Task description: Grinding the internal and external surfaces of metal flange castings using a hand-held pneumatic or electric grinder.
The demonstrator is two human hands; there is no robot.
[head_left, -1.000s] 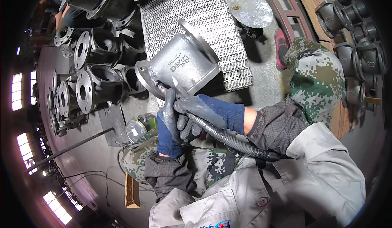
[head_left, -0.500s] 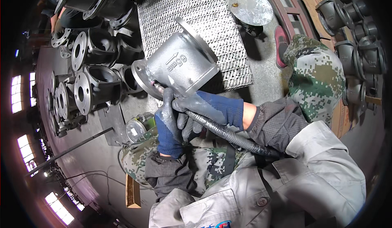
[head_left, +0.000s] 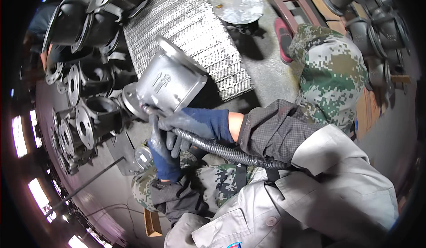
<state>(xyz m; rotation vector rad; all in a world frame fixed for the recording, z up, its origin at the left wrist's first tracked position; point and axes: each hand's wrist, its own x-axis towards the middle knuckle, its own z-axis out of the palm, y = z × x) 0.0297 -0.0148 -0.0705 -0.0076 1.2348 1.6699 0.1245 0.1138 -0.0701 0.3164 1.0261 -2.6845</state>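
A grey cast-metal valve body [head_left: 171, 84] with round flanges rests tilted on a ridged metal grating. My gloved right hand [head_left: 190, 123] is closed around a slim handheld grinder [head_left: 151, 110] fed by a ribbed black hose [head_left: 222, 151]. Beside it, my gloved left hand [head_left: 162, 142] is wrapped round the front of the same grinder, thumb up along it. The grinder's tip reaches the inner side of the small flange [head_left: 130, 100], near the casting's neck; my fingers partly hide the tool. The hose runs back beneath my right forearm.
The metal grating [head_left: 182, 12] stretches away in front. Several flanged castings [head_left: 92, 120] are stacked at left, and more castings [head_left: 377, 30] at right. A round metal-topped stool [head_left: 238, 6] stands beyond the grating. Another person's arm [head_left: 43, 58] shows at far left.
The whole view has shifted, so the casting, my hands and the grating appear farther left. Both hands keep hold of the grinder at the small flange.
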